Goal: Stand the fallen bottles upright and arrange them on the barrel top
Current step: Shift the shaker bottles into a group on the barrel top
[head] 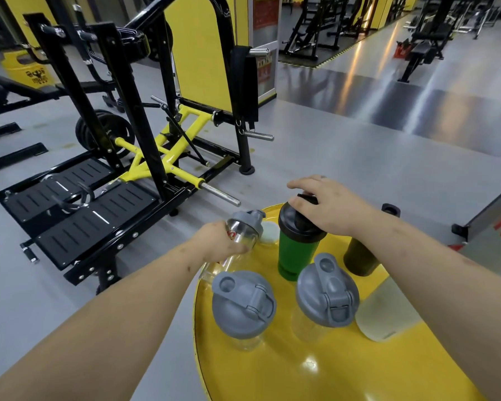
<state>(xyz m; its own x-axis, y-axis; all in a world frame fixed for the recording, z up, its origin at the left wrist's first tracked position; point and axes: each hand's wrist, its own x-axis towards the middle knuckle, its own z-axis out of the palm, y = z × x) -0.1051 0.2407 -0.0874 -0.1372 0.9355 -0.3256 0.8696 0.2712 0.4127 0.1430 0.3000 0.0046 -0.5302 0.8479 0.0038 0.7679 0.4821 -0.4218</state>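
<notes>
Several shaker bottles are on the yellow barrel top. My left hand grips a clear bottle with a grey lid, tilted at the barrel's far left edge. My right hand rests on the black lid of an upright green bottle. Two clear bottles with grey lids stand upright near me, one on the left and one on the right. A dark olive bottle stands partly behind my right forearm. A frosted whitish bottle lies on its side at the right.
A small white round lid-like object sits at the barrel's far edge. A black and yellow gym machine stands on the grey floor to the left. More gym equipment stands far back. A black object pokes up behind the barrel.
</notes>
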